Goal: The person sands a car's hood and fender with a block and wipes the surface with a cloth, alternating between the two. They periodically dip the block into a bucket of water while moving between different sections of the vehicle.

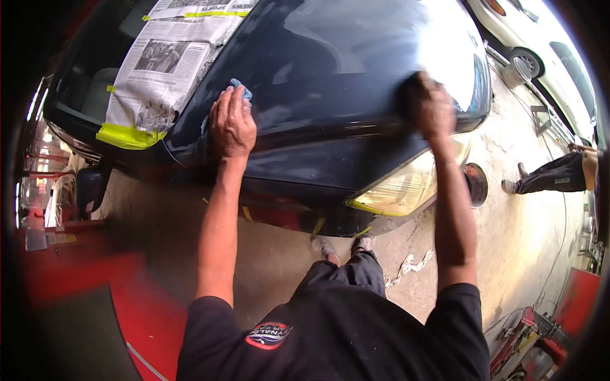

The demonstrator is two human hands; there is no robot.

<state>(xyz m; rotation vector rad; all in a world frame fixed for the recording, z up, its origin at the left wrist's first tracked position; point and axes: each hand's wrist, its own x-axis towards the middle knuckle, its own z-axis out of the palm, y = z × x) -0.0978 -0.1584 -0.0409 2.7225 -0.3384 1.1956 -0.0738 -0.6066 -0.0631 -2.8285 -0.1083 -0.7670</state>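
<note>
With bare left fingers [229,106] pressed together on a crumpled blue cloth [246,93], best to rub evenly across the glossy dark-blue painted hood [318,95] beneath, unable to tell the spread of motion-blurred right fingers [427,87]

A white car [537,38] stood at upper right, with a grey bucket-like container [516,73] near its wheel. Below, another person's dark trousers [551,176] showed at the right edge. A crumpled whitish strip [408,267] lay on the pale concrete floor [508,254]; a red panel [143,324] filled part of the lower left
</note>
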